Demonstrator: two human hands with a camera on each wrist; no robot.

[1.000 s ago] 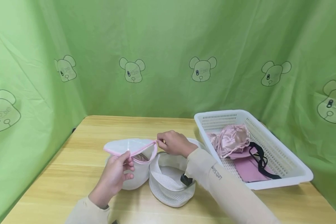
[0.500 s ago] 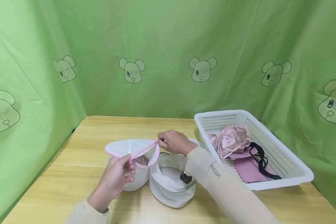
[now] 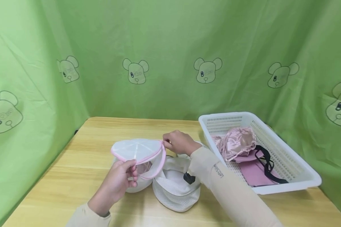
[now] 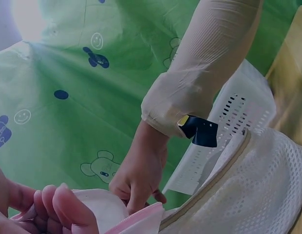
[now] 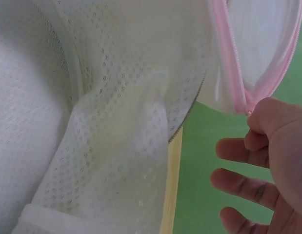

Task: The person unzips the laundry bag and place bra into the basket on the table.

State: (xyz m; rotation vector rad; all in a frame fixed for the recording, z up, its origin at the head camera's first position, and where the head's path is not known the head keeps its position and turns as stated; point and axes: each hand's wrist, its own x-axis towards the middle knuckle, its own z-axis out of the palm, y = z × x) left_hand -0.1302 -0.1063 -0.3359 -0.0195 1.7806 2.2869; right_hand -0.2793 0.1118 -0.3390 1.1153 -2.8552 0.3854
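Note:
A white mesh laundry bag (image 3: 136, 187) with pink zip edging sits mid-table, its zipped lid (image 3: 136, 148) partly unfastened and raised. Pinkish fabric (image 3: 144, 167) shows through the gap. My left hand (image 3: 116, 178) pinches the lid's pink edge at the near side between thumb and fingers. At the bag's right corner my right hand (image 3: 180, 143) pinches the end of the zip; in the right wrist view, thumb and forefinger meet at the pink zip end (image 5: 248, 105) while the other fingers are loosely bent. A second white mesh bag (image 3: 176, 198) stands with its top open under my right forearm.
To the right, a white perforated basket (image 3: 290, 189) holds a shiny pink satin garment (image 3: 238, 142), flat pink pieces (image 3: 255, 173) and black straps (image 3: 268, 167). A green curtain (image 3: 170, 94) surrounds the wooden table (image 3: 59, 183).
The gap between the lid and the bag's rim has widened, with the near rim dropping lower. Both hands keep their pinch and have shifted slightly to the right with the bag.

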